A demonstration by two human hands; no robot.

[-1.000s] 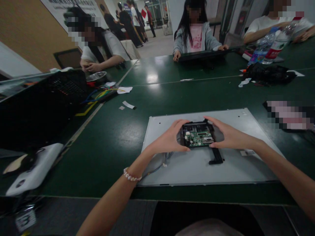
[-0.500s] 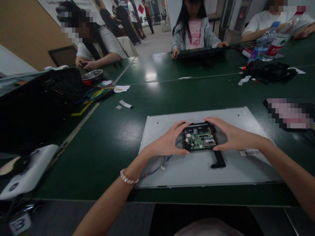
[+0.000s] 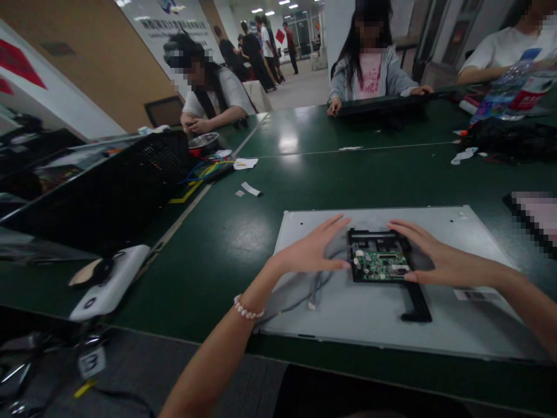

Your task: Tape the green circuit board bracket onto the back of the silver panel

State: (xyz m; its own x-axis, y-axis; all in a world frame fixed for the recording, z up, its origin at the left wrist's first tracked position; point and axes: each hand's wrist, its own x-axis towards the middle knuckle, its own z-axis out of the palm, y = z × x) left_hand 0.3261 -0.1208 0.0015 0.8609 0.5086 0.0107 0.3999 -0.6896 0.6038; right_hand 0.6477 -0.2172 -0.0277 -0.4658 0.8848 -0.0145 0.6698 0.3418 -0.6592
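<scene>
A green circuit board (image 3: pixel 378 266) sits in a black plastic frame (image 3: pixel 420 302) whose arm extends toward me. The frame lies on a flat grey-white metal panel (image 3: pixel 348 322) on the table. My left hand (image 3: pixel 311 251) is open at the frame's left side, thumb and fingers spread, with a small gap to the edge. My right hand (image 3: pixel 448 258) is open too; its fingers reach over the frame's upper right and its thumb is at the lower right corner, and whether it touches I cannot tell. A thin grey cable (image 3: pixel 296 305) runs across the panel under my left wrist.
A large black computer case (image 3: pixel 108 203) stands at the left, with a white device (image 3: pixel 111 284) before it. Paper scraps (image 3: pixel 251 189) lie on the green table (image 3: pixel 217 244). Plastic bottles (image 3: pixel 507 87) and a black bag (image 3: pixel 513 136) are at the right. Other people sit across the table.
My left hand has drawn back slightly from the frame, and my right-hand fingers have loosened around it. The view has shifted left, so everything sits farther right.
</scene>
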